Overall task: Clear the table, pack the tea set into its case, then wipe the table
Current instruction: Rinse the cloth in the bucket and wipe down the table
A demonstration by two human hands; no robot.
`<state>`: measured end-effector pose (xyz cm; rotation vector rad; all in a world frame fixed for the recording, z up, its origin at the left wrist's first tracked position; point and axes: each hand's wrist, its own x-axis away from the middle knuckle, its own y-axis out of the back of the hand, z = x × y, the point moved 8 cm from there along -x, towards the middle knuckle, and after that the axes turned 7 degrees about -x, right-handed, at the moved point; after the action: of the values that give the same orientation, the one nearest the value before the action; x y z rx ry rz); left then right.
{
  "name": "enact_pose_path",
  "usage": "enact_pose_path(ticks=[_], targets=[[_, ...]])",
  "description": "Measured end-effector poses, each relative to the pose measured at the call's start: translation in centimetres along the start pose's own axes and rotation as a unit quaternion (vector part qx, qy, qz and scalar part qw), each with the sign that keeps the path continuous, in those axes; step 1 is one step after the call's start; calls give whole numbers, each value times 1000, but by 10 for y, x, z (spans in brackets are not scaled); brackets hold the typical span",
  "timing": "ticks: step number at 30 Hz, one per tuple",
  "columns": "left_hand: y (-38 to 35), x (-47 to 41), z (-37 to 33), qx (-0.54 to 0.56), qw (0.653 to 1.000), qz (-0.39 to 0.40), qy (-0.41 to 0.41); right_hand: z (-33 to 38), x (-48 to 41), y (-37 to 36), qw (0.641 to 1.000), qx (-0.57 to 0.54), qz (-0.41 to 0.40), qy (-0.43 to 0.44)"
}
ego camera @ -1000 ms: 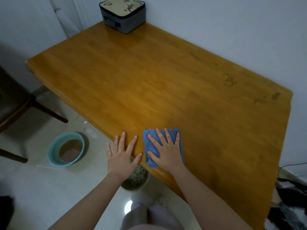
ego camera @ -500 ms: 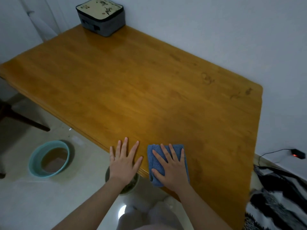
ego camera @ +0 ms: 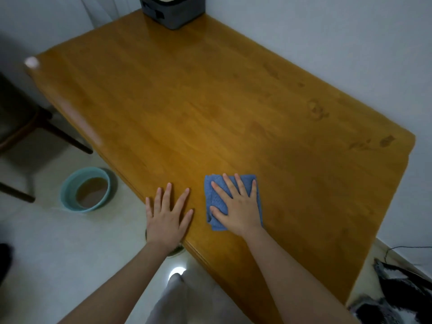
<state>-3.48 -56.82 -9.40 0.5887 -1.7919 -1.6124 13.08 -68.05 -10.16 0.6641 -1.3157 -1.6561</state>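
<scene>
Table (ego camera: 210, 108) of amber wood, seen from above and set against a pale wall. Right hand (ego camera: 238, 206) lies flat, palm down, fingers spread and extended, pressing a folded blue cloth (ego camera: 216, 202) onto the wood near the table's front edge. Left hand (ego camera: 168, 218) lies flat just beside the cloth, fingers likewise spread and open, gripping nothing; its heel overhangs the table edge. Case (ego camera: 174, 11), grey-sided and cut off by the top of the frame, stands closed at the far corner, well apart from both hands; its contents are hidden. Dark ring-shaped marks (ego camera: 316, 111) show on the wood toward the wall side. On the tiled floor to the left sits a teal basin (ego camera: 67, 192) holding brownish liquid, near a dark chair (ego camera: 21, 122). A second vessel below the left wrist is mostly hidden.
</scene>
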Motion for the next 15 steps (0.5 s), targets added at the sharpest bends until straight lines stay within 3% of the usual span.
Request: enact_pose_path(ticks=[7, 15], targets=[[-8, 33, -13, 29, 997, -17, 72, -12, -37, 5, 999, 10, 17, 33], [-9, 59, -23, 42, 993, -19, 107, 3, 1, -3, 996, 26, 10, 82]])
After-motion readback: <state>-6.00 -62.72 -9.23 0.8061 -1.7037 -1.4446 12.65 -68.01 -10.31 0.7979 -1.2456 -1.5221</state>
